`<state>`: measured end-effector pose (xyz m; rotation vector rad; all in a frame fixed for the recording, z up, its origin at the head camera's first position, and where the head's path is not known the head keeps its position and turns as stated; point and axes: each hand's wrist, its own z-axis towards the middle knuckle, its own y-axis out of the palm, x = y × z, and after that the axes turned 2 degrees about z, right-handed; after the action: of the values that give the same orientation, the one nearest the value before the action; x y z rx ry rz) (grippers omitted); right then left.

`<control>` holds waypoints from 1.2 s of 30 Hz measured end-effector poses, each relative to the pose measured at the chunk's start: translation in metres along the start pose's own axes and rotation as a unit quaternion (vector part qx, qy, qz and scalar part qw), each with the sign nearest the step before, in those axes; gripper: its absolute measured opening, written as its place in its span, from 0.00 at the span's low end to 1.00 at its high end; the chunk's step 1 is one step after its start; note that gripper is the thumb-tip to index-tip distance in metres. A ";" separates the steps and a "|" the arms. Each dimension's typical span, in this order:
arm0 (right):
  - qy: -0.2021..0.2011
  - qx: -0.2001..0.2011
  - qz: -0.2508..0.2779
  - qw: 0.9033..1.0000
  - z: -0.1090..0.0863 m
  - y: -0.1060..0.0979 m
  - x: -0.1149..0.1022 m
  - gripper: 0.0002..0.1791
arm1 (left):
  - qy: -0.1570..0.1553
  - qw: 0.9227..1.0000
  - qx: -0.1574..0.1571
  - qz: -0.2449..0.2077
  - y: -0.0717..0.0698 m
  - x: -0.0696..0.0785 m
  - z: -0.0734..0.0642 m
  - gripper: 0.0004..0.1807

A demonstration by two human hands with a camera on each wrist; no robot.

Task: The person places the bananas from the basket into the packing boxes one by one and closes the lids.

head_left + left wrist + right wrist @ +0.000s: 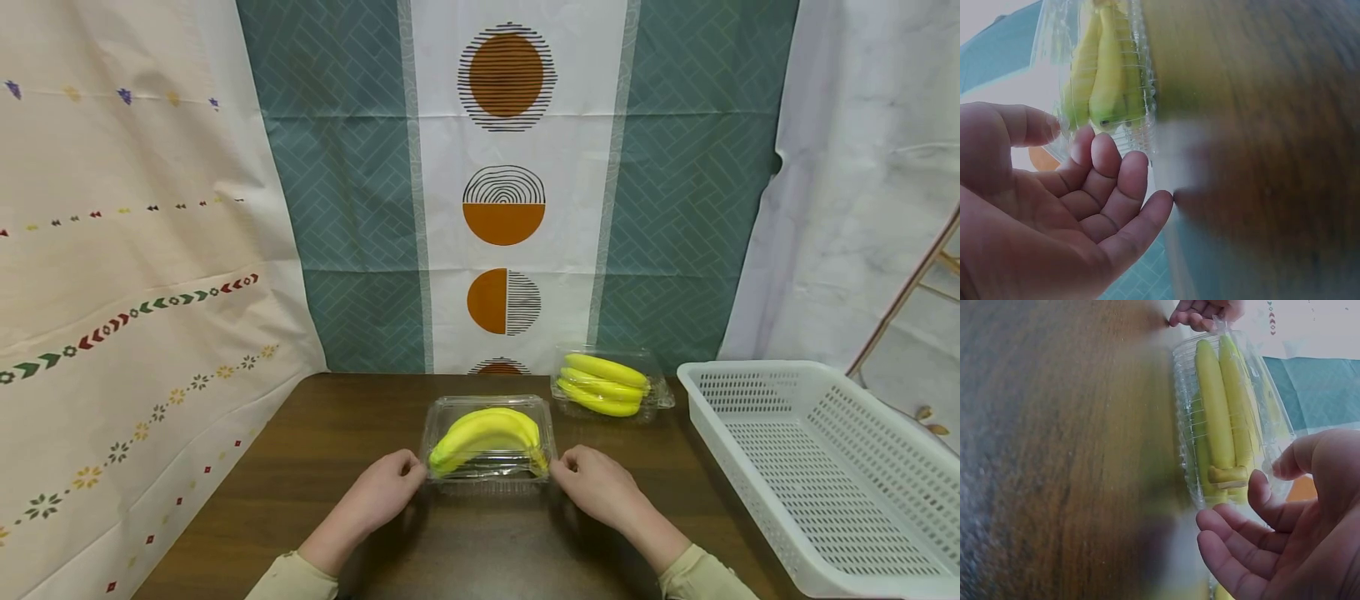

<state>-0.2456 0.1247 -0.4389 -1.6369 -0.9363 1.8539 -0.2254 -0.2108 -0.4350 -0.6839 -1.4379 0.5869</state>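
Note:
A clear plastic clamshell box point(487, 479) with a bunch of yellow bananas point(487, 433) inside sits on the table in front of me. Its plastic covers the fruit, whose tips look greenish in the left wrist view. At the box's left front corner, my left hand point(386, 487) pinches the edge between thumb and index finger; its other fingers curl loosely below. My right hand point(600, 487) pinches the right front corner in the same manner. In the right wrist view the banana stem end point(1227, 475) lies close to my right fingertips.
A second clear clamshell box point(660, 396) holding several bananas point(600, 385) stands at the table's back right. On the right is a large white perforated plastic basket point(750, 475). The brown wooden table point(300, 467) ends at a patterned cloth backdrop point(360, 208).

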 end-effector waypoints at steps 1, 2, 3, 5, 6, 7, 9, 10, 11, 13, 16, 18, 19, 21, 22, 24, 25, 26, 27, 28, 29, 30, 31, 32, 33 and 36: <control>0.000 0.000 0.001 1.000 0.000 0.000 0.000 0.25 | -0.001 1.000 0.000 -0.001 0.000 0.000 0.000 0.13; 0.000 0.000 0.002 1.000 0.000 0.000 0.000 0.24 | -0.001 1.000 0.000 -0.003 0.000 0.000 0.000 0.13; 0.000 0.000 0.002 1.000 -0.001 0.000 0.000 0.24 | -0.001 1.000 0.000 -0.004 0.000 0.000 0.000 0.13; 0.000 0.001 0.003 1.000 -0.001 0.000 -0.001 0.24 | -0.002 1.000 -0.001 -0.006 0.000 0.000 0.000 0.13; 0.001 0.001 0.003 1.000 -0.002 0.000 -0.001 0.23 | -0.002 1.000 -0.001 -0.007 0.000 0.000 0.000 0.14; 0.001 0.002 0.004 1.000 -0.002 0.000 -0.001 0.23 | -0.003 1.000 -0.001 -0.007 0.000 -0.001 0.000 0.14; 0.001 0.002 0.004 1.000 -0.002 0.000 -0.001 0.23 | -0.002 1.000 0.000 -0.008 0.001 -0.001 0.000 0.14; 0.001 0.003 0.004 1.000 -0.002 0.000 -0.001 0.23 | -0.001 1.000 0.000 -0.009 0.001 -0.001 -0.001 0.14; 0.002 0.003 0.004 1.000 -0.002 0.001 -0.001 0.23 | -0.001 1.000 0.001 -0.010 0.001 -0.001 -0.001 0.14; 0.002 0.002 0.004 1.000 -0.001 0.001 0.000 0.22 | -0.002 1.000 0.002 -0.013 0.001 -0.001 -0.001 0.14; 0.003 0.001 0.004 1.000 -0.002 0.001 0.000 0.22 | -0.002 1.000 0.003 -0.014 0.001 -0.001 -0.001 0.14; 0.002 0.000 0.005 1.000 -0.002 0.001 0.000 0.22 | -0.003 1.000 0.003 -0.014 0.001 0.000 -0.001 0.14; 0.002 0.000 0.006 1.000 -0.002 0.001 -0.001 0.22 | -0.003 1.000 0.003 -0.014 0.001 0.000 -0.001 0.14; 0.001 -0.001 0.007 1.000 -0.002 0.000 -0.001 0.22 | -0.003 1.000 0.003 -0.014 0.001 0.000 -0.002 0.14; 0.001 0.000 0.007 1.000 -0.002 0.000 -0.001 0.22 | -0.002 1.000 0.003 -0.013 0.001 0.000 -0.002 0.14; 0.000 -0.001 0.008 1.000 -0.002 0.000 -0.001 0.21 | 0.000 1.000 0.004 -0.013 0.001 0.000 -0.002 0.14; 0.000 -0.001 0.008 1.000 -0.002 0.000 -0.001 0.21 | 0.002 1.000 0.005 -0.012 0.001 0.000 -0.002 0.14; -0.001 -0.001 0.008 1.000 -0.002 0.000 -0.001 0.21 | 0.003 1.000 0.006 -0.011 0.001 0.000 -0.002 0.14; -0.001 -0.002 0.008 1.000 -0.002 0.000 -0.001 0.21 | 0.004 1.000 0.006 -0.010 0.001 0.000 -0.002 0.14; -0.001 -0.003 0.008 1.000 -0.002 0.000 -0.001 0.21 | 0.005 1.000 0.007 -0.009 0.001 0.000 -0.002 0.15; -0.001 -0.003 0.008 1.000 -0.002 0.000 -0.001 0.21 | 0.006 1.000 0.008 -0.009 0.002 0.000 -0.002 0.15; -0.001 -0.004 0.008 1.000 -0.002 0.000 -0.001 0.21 | 0.006 1.000 0.008 -0.008 0.002 0.000 -0.002 0.15; -0.002 -0.004 0.008 1.000 -0.002 0.000 -0.001 0.21 | 0.007 1.000 0.009 -0.009 0.002 0.000 -0.002 0.15; -0.002 -0.004 0.008 1.000 -0.002 0.000 -0.001 0.21 | 0.007 1.000 0.009 -0.010 0.002 0.000 -0.002 0.15; -0.002 -0.004 0.007 1.000 -0.003 0.000 -0.001 0.21 | 0.007 1.000 0.010 -0.010 0.002 0.000 -0.002 0.15; -0.003 -0.002 0.005 1.000 -0.003 0.000 -0.001 0.20 | 0.009 1.000 0.011 -0.011 0.002 0.000 -0.002 0.15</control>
<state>-0.2430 0.1249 -0.4386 -1.6427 -0.9359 1.8660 -0.2232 -0.2097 -0.4368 -0.6539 -1.4192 0.5774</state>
